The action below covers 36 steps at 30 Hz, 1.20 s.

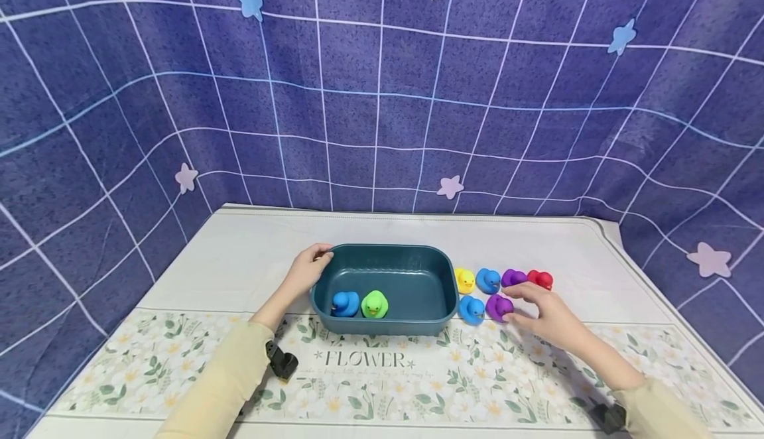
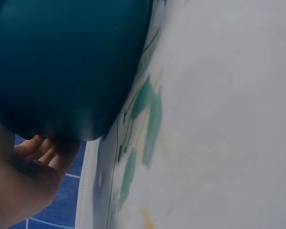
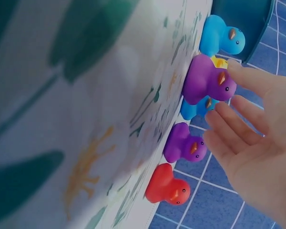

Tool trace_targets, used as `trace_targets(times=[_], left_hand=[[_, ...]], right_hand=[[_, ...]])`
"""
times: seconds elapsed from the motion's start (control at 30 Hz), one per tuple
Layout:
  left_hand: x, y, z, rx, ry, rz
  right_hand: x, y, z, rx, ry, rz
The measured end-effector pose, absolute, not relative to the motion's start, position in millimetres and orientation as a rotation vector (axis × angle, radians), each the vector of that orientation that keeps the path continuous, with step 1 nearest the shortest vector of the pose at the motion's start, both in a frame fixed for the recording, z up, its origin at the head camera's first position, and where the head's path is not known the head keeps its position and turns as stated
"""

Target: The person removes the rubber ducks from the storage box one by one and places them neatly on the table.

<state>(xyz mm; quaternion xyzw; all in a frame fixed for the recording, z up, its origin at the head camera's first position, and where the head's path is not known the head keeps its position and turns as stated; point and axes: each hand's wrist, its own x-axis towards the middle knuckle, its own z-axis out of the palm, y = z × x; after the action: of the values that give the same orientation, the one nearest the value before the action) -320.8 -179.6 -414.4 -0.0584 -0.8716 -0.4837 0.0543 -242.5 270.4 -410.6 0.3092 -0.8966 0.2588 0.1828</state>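
Note:
A dark teal rectangular tub (image 1: 388,327) stands on the table with a blue rubber duck (image 1: 345,304) and a green rubber duck (image 1: 375,305) inside. At its back left corner my left hand (image 1: 308,268) grips the rim; the left wrist view shows curled fingers (image 2: 47,151) against the outside wall. My right hand (image 1: 546,313) hovers, fingers spread, around the front purple duck (image 1: 499,307), without a visible grip on it. Beside the tub sit a yellow duck (image 1: 465,280), two blue ducks (image 1: 488,280) (image 3: 221,37), another purple duck (image 3: 185,143) and a red duck (image 3: 168,184).
A white table covering (image 1: 262,240) has a floral band with the word FLOWER (image 1: 365,359) along the front. Behind it hangs a blue curtain (image 1: 358,127) with a grid and stars. Small black devices (image 1: 282,362) sit on both wrists.

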Motion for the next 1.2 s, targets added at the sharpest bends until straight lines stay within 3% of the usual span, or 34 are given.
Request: trace_targets(times=[0.53,1.2], left_hand=[[-322,-180,-412,-0.194,-2.643,-1.443],[-320,-181,-414,-0.250,-2.583,-1.471]], right_hand=[[-245,261,-388,0.811,-2.490,0.716],[-256,190,-372,0.991,-2.474,0.820]])
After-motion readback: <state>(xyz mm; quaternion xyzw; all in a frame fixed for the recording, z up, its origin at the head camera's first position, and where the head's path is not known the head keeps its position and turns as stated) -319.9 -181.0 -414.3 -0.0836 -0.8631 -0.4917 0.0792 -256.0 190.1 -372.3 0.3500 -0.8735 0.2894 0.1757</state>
